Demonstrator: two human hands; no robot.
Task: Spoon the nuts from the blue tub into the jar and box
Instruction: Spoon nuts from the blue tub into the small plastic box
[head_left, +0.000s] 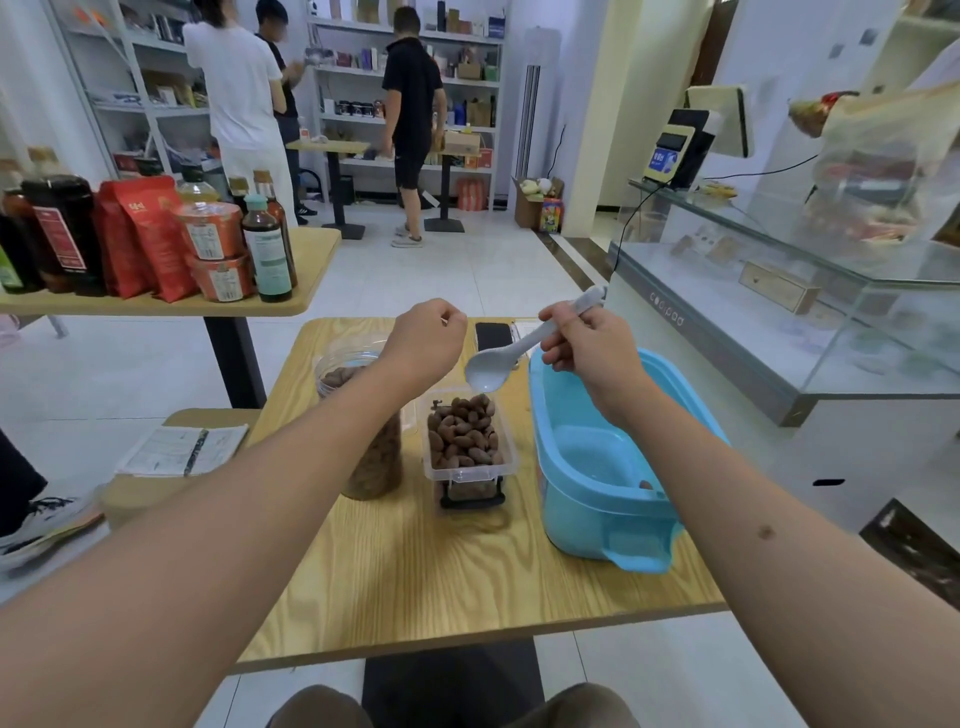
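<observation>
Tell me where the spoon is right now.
In the head view the spoon is gripped by the right hand, its empty bowl hanging above the far end of the clear box, left of the blue tub.

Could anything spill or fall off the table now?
Maybe. The box is heaped with nuts to its rim, so another spoonful could roll some out. The right hand holds the spoon by the far end of its handle, so it may wobble. The blue tub sits near the table edge.
</observation>
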